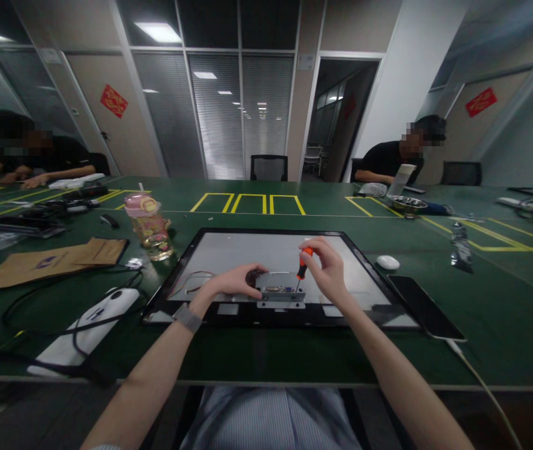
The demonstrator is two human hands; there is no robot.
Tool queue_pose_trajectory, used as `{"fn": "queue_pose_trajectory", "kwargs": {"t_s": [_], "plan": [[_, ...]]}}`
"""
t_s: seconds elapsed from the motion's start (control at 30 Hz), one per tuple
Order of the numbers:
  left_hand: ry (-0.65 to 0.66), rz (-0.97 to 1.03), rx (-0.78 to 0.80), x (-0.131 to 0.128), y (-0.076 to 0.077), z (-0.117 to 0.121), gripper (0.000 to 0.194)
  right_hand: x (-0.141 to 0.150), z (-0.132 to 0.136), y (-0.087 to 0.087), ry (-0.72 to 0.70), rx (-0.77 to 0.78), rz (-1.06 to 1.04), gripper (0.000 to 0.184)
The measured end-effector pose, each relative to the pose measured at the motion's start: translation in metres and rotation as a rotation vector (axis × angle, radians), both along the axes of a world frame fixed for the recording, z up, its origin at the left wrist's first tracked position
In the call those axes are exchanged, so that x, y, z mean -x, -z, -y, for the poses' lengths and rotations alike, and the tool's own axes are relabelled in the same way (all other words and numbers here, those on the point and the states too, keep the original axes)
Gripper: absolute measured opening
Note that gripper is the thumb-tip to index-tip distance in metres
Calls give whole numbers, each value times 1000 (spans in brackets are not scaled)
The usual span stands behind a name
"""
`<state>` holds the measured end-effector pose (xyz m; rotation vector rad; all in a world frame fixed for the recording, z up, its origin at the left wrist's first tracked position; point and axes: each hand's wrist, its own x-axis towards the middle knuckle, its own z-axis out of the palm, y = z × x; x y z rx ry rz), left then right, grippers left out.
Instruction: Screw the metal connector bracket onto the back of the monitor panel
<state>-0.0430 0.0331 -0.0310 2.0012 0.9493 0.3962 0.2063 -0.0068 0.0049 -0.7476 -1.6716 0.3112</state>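
My right hand grips a small screwdriver with an orange and black handle. Its shaft points down to the right end of a metal bracket that carries video ports. Around the bracket's left end closes my left hand, thumb at the front and fingers behind. A dark, rounded thing shows by those fingers; its kind is unclear. Bracket and hands are over the lower middle of a flat display panel with a black frame, which lies with its grey side up.
Left of the panel are a pink-lidded bottle, a paper envelope and a white power strip with black cables. On the right lie a white earbud case and a phone on a cable. Two people sit across the green table.
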Motion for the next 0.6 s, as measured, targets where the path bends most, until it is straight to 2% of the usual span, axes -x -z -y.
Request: {"fn": "queue_pose_trajectory", "kwargs": {"t_s": [0.13, 0.2, 0.37, 0.5, 0.6], "plan": [[2, 8, 7, 0, 0, 0, 67, -1, -3, 2, -210, 197, -168, 22], [0, 3, -3, 1, 1, 0, 67, -1, -6, 3, -286, 248, -214, 23], [1, 1, -31, 2, 2, -2, 67, -3, -12, 6, -249, 256, -213, 14], [0, 0, -29, 2, 4, -3, 68, -1, -9, 2, -347, 342, -256, 24], [7, 6, -24, 3, 5, -4, 69, 0, -8, 1, -369, 339, -277, 25]]}}
